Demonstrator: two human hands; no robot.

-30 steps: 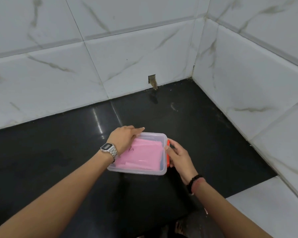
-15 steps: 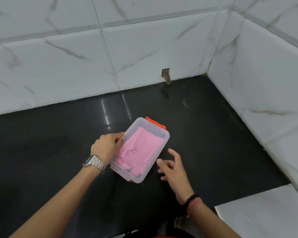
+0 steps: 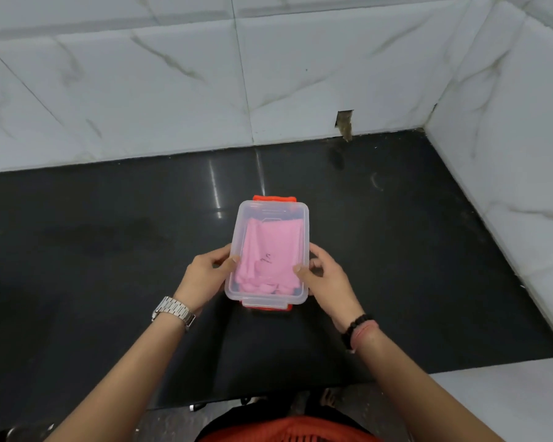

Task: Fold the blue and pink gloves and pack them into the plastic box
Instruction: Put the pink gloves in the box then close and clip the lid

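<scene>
A clear plastic box [image 3: 304, 224] with orange clips at both short ends stands on the black counter, its long side pointing away from me. A folded pink glove [image 3: 268, 253] lies inside and fills most of it. No blue glove shows; a bluish tint at the box's near corners may be one underneath. My left hand [image 3: 205, 275] grips the box's left wall near the front, thumb over the rim. My right hand [image 3: 326, 279] grips the right wall the same way.
The black counter [image 3: 109, 250] meets white marble-tiled walls at the back and on the right. A small chipped hole [image 3: 344, 122] sits low in the back wall. The counter's front edge runs just in front of my body; a white ledge [image 3: 508, 403] lies at the lower right.
The box has been turned from sideways, through a diagonal, to lengthwise in front of me. My right hand, off the box half a second ago, now grips its right wall.
</scene>
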